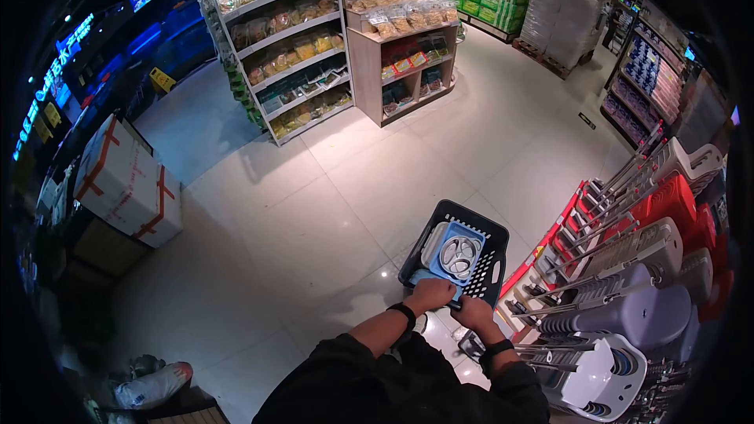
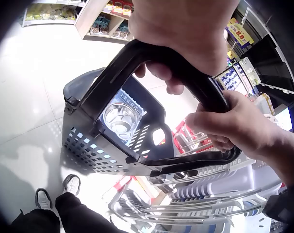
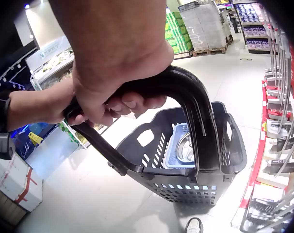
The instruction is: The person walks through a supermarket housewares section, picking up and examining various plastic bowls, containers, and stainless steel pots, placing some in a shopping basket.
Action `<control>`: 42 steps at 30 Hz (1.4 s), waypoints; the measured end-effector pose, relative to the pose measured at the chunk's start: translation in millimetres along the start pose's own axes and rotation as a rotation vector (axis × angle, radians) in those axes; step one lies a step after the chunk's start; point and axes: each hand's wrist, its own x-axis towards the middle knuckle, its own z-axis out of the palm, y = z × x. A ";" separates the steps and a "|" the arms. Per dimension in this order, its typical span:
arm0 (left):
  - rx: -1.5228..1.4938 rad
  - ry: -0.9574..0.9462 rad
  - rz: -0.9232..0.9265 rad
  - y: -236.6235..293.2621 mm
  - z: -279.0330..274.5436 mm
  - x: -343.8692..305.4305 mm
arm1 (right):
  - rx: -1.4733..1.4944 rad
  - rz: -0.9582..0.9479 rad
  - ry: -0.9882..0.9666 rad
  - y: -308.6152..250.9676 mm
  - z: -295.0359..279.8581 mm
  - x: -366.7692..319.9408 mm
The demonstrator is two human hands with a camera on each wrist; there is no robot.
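Note:
Both hands grip the black handle [image 2: 210, 90] of a dark perforated shopping basket [image 1: 498, 247], held out in front of the body. My left hand [image 1: 432, 294] curls its fingers round one part of the handle, knuckles upward. Close beside it, my right hand [image 1: 475, 312] wraps round the same handle; in the right wrist view its fingertips [image 3: 132, 100] show underneath. A light-blue plastic basket [image 3: 171, 154] lies inside the shopping basket. Within that sits a round, shiny metal divided dish [image 1: 459, 257]. A pale container edge [image 1: 430, 245] shows at its left side.
Mops and plastic stools [image 1: 648, 314] line the right side behind a red-edged shelf [image 1: 542, 245]. Ahead stand racks [image 1: 287, 47] of bagged food and a wooden display [image 1: 369, 71]. Taped white boxes [image 1: 126, 180] are stacked at left. Tiled floor [image 1: 314, 228] lies between.

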 end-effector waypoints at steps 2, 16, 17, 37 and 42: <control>-0.006 0.023 0.003 0.7 0.2 7.7 | 0.000 -0.011 -0.005 5.3 -3.2 8.0; 0.057 -0.068 -0.057 8.0 -22.9 29.3 | 0.063 -0.099 0.084 17.6 -10.8 33.3; 0.083 -0.061 -0.042 8.2 -23.4 29.8 | 0.058 -0.102 0.093 18.2 -10.6 32.7; -0.009 -0.073 -0.073 21.5 -34.0 101.7 | 0.047 -0.019 0.060 40.6 -65.9 77.6; -0.022 -0.085 -0.049 21.2 -35.4 135.8 | 0.029 0.026 0.046 50.9 -82.5 101.5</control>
